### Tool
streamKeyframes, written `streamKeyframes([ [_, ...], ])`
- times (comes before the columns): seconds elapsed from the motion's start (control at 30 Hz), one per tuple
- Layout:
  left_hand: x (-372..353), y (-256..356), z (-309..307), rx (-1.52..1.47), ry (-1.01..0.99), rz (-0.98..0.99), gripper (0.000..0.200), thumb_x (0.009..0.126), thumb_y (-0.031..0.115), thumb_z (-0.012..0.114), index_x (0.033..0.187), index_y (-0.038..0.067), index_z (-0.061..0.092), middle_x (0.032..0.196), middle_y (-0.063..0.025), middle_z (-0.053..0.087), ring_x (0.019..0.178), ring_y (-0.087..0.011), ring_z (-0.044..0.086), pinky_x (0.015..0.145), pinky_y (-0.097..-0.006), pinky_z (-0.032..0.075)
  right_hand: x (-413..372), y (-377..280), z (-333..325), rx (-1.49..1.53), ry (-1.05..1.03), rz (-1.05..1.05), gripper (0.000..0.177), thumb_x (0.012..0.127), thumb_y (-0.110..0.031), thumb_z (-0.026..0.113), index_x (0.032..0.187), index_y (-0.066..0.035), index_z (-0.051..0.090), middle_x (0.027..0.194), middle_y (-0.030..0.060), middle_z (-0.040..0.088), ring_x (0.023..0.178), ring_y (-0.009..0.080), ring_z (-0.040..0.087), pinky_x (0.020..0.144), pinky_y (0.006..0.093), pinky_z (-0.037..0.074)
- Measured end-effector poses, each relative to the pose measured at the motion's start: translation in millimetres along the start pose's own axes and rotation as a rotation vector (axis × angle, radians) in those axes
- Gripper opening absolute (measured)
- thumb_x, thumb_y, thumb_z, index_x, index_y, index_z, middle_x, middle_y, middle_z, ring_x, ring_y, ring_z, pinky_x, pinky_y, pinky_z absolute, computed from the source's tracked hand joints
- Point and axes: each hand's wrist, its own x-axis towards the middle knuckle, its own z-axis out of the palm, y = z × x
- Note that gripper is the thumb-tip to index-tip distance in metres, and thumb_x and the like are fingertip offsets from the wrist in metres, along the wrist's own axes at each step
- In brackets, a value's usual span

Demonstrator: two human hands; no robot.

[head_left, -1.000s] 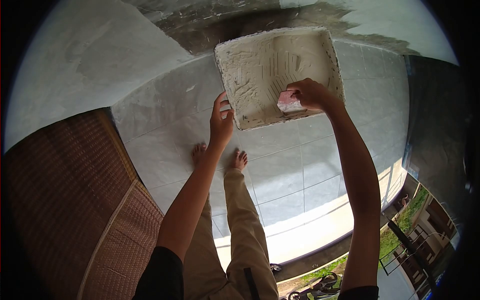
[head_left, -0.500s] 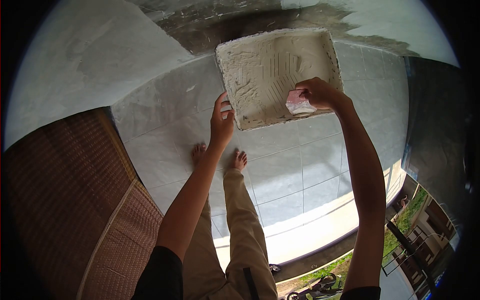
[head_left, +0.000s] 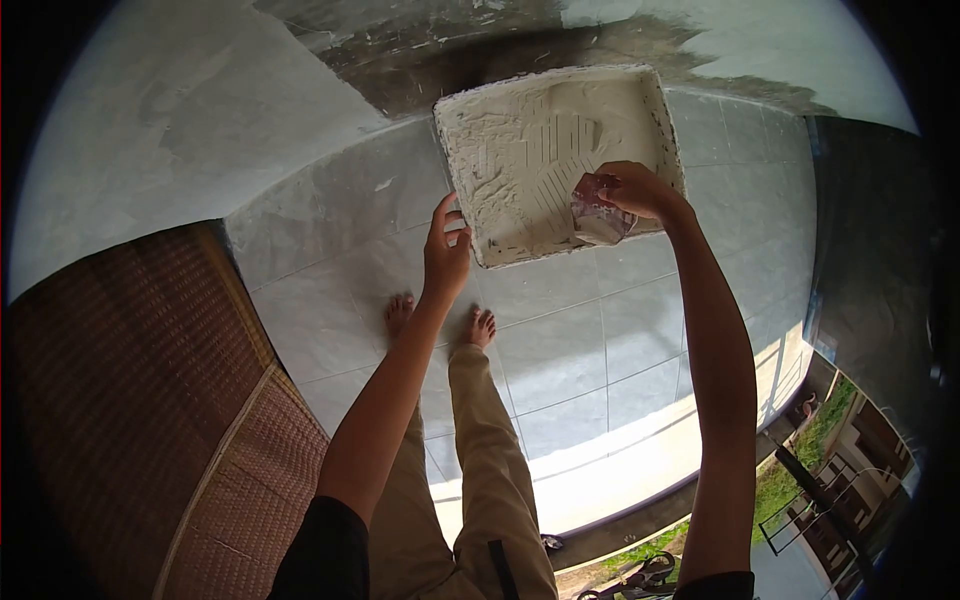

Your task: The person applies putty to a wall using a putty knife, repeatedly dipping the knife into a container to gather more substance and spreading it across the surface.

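Observation:
A rectangular paint tray with a ridged bottom is coated with thick, cream-coloured paste. At its near left edge is my left hand, fingers bent and closed on the rim. My right hand reaches over the near right part of the tray. Its fingers pinch the upper edge of a purplish-pink piece with pale printed marks, like a small cut plastic pack. Pale paste shows at the lower end of that piece, which overlaps the tray's near rim in this view.
Beyond the tray rises a wall with dark, bare and grey-coated patches. My bare feet stand on grey floor tiles. A brown woven mat is at the left, a dark sheet at the right. Outside is a bicycle.
My right hand has turned the pink piece, so its darker printed side now shows and its lower end hangs further over the near rim. My left hand stays at the tray's edge.

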Motion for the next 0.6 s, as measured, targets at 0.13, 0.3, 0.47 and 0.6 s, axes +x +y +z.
streamKeyframes([
  [0.13, -1.2, -1.4, 0.0, 0.01, -0.01, 0.002, 0.057, 0.094, 0.001, 0.053, 0.147, 0.014, 0.037, 0.117, -0.0091, 0.055, 0.093, -0.0136, 0.058, 0.075, -0.0266, 0.05, -3.9, 9.0, -0.5, 0.007, 0.033, 0.004, 0.031, 0.087, -0.009, 0.065, 0.116, -0.002, 0.065, 0.099, 0.0179, 0.07, 0.094, 0.0274, 0.068, 0.084, 0.0372, 0.051],
  [0.3, -2.8, -0.8, 2.3, 0.016, 0.005, -0.006, 0.056, 0.095, 0.001, 0.052, 0.147, 0.015, 0.037, 0.117, -0.0091, 0.055, 0.092, -0.0129, 0.057, 0.075, -0.0262, 0.049, -6.7, -3.5, 2.8, -0.252, 0.062, -0.079, 0.029, 0.079, -0.009, 0.064, 0.106, 0.0, 0.068, 0.098, 0.0212, 0.07, 0.092, 0.0358, 0.068, 0.083, 0.0423, 0.053],
  [0.47, -3.3, 2.2, 1.9, 0.033, 0.003, -0.019, 0.057, 0.096, 0.001, 0.053, 0.148, 0.015, 0.036, 0.117, -0.0091, 0.055, 0.091, -0.0126, 0.057, 0.076, -0.0263, 0.05, 6.4, -4.5, 2.6, -0.302, -0.006, -0.04, 0.027, 0.076, -0.012, 0.064, 0.099, -0.001, 0.071, 0.095, 0.0204, 0.071, 0.086, 0.0336, 0.069, 0.077, 0.0418, 0.055],
  [0.6, -3.3, 2.4, 2.0, 0.03, 0.006, -0.021, 0.057, 0.095, 0.001, 0.053, 0.148, 0.015, 0.037, 0.117, -0.0092, 0.055, 0.092, -0.0128, 0.058, 0.077, -0.0265, 0.05, 8.5, -10.3, -8.8, -0.321, -0.255, 0.12, 0.036, 0.072, -0.008, 0.062, 0.106, -0.001, 0.072, 0.094, 0.0178, 0.072, 0.083, 0.0265, 0.069, 0.074, 0.0369, 0.054],
])
